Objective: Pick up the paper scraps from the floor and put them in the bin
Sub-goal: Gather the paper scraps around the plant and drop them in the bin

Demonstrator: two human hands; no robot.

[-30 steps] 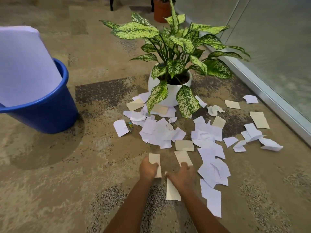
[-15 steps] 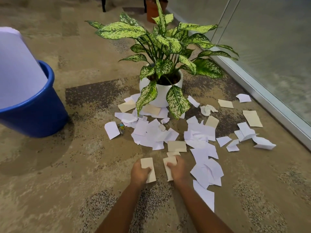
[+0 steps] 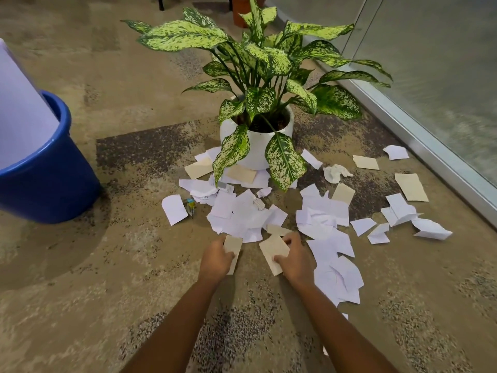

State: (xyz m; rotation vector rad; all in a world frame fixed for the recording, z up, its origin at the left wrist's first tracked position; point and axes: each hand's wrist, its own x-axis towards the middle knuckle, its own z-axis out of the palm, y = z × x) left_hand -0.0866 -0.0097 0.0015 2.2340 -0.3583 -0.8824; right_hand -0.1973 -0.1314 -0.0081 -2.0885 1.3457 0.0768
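Left hand (image 3: 215,261) curled around beige scrap (image 3: 233,244), low over carpet (image 3: 107,265). Right hand (image 3: 294,261) pinches 2nd beige scrap (image 3: 273,250), thumb on top, fingers at far edge. White and beige paper scraps (image 3: 242,214) litter carpet just beyond both hands, spreading around white plant pot (image 3: 255,154) and toward glass wall (image 3: 443,76). Blue bin (image 3: 48,189) stands well apart at far left, large white sheet (image 3: 18,117) sticking out of it.

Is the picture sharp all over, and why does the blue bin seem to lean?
Head view: the paper scraps and plant look sharp, the forearms slightly smeared; the blue bin likely leans from wide-angle stretching at the frame's edge; its shadow on the carpet is soft.
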